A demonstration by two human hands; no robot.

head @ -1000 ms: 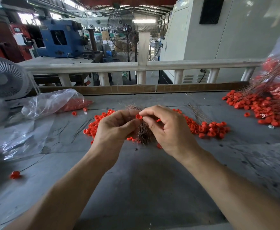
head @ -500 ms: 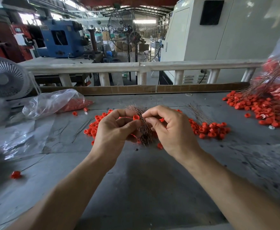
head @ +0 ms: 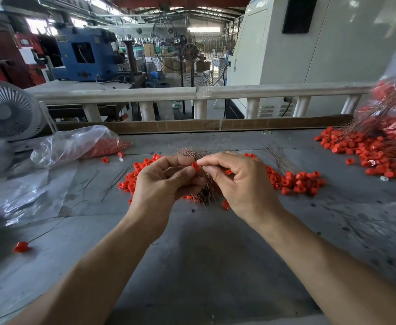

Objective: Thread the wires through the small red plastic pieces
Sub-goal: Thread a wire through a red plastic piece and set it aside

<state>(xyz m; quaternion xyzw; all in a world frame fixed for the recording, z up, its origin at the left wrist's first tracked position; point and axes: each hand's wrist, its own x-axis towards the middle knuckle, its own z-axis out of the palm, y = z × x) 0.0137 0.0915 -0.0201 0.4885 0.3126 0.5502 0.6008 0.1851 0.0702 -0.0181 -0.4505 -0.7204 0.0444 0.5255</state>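
My right hand (head: 241,184) pinches one small red plastic piece (head: 195,165) between thumb and forefinger, other fingers curled loosely. My left hand (head: 161,181) is closed around a bundle of thin wires (head: 206,184), thumb tip just beside the piece. The bundle runs away from me, its frayed ends showing above and below my fists, so the piece sits right at the wires, between both hands. I can't tell whether a strand has entered the hole. Beyond my hands, loose red pieces (head: 293,181) lie scattered on the grey table (head: 204,254), with a bigger heap (head: 375,148) far right.
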